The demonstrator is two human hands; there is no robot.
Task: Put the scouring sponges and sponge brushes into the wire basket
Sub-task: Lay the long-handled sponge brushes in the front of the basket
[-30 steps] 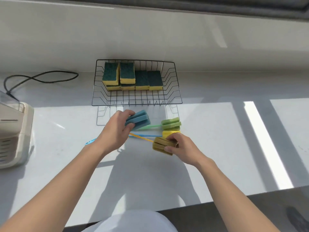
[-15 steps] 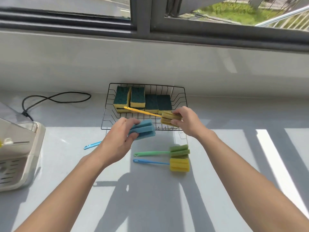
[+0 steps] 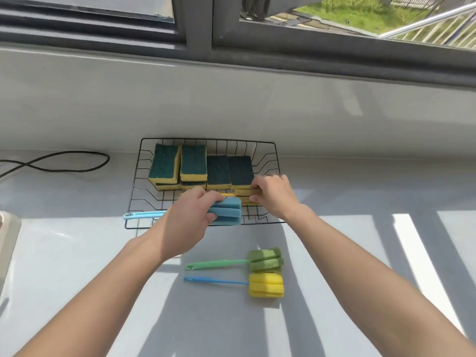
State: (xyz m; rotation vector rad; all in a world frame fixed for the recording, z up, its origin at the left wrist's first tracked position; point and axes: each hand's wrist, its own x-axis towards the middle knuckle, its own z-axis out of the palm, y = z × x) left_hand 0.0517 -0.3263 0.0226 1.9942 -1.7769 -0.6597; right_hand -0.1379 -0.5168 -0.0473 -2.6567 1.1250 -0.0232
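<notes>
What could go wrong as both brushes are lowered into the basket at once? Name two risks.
1. The blue brush in the left hand has its handle poking out past the wire basket rim; it may catch there.
2. The right hand sets the olive brush close beside; the two heads could jam against the scouring sponges.

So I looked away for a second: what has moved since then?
Both hands carried their sponge brushes from the counter up to the wire basket: the right hand holds the olive brush inside it, the left hand the blue brush over its front edge. The green brush and yellow brush stayed put.
</notes>
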